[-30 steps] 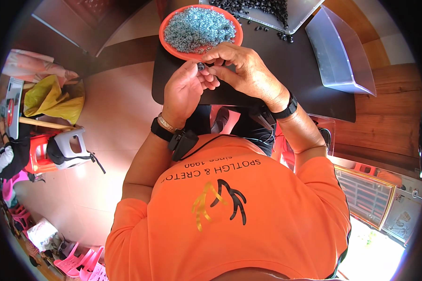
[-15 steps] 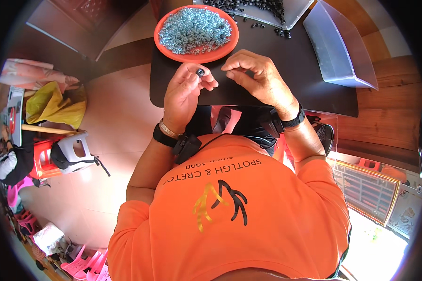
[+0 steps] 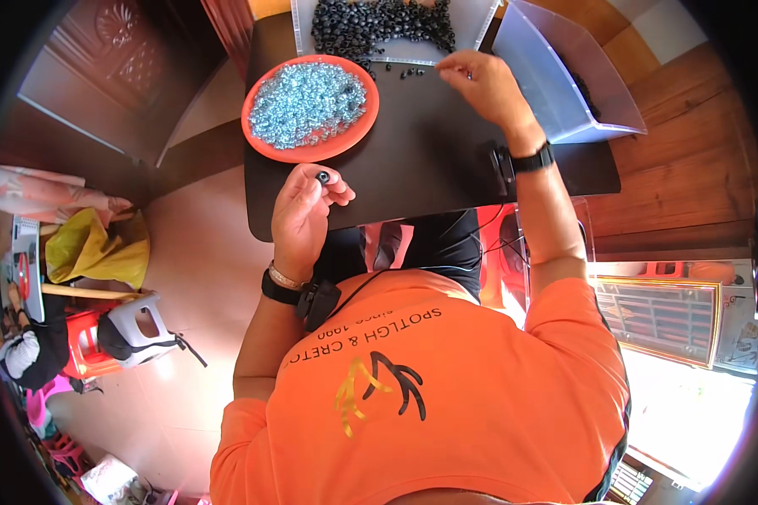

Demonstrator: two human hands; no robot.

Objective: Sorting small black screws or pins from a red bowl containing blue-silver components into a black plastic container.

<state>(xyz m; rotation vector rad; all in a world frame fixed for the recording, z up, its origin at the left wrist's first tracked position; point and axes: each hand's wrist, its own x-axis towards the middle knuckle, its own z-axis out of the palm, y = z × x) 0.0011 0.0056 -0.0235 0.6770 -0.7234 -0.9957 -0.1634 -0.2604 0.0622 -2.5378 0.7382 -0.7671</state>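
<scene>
Bearing an orange tray [image 3: 312, 155], the dark table [image 3: 421, 172]; pinkish floor [image 3: 194, 252] alongside.

The piece [image 3: 322, 178] in the left hand [image 3: 301, 209] is black; beyond that hand, the dish [image 3: 312, 155] is orange-red, its small parts [image 3: 303, 105] silvery blue.

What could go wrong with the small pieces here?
The small round black piece held in the left hand could slip, perhaps off the nearby front edge of the dark flat table.

The loose small black pieces near the right hand might get brushed aside and be hard to spot against the dark surface.

The round orange dish, heaped with tiny shiny silvery pieces, sits at the table's left edge; a bump might spill some.
</scene>
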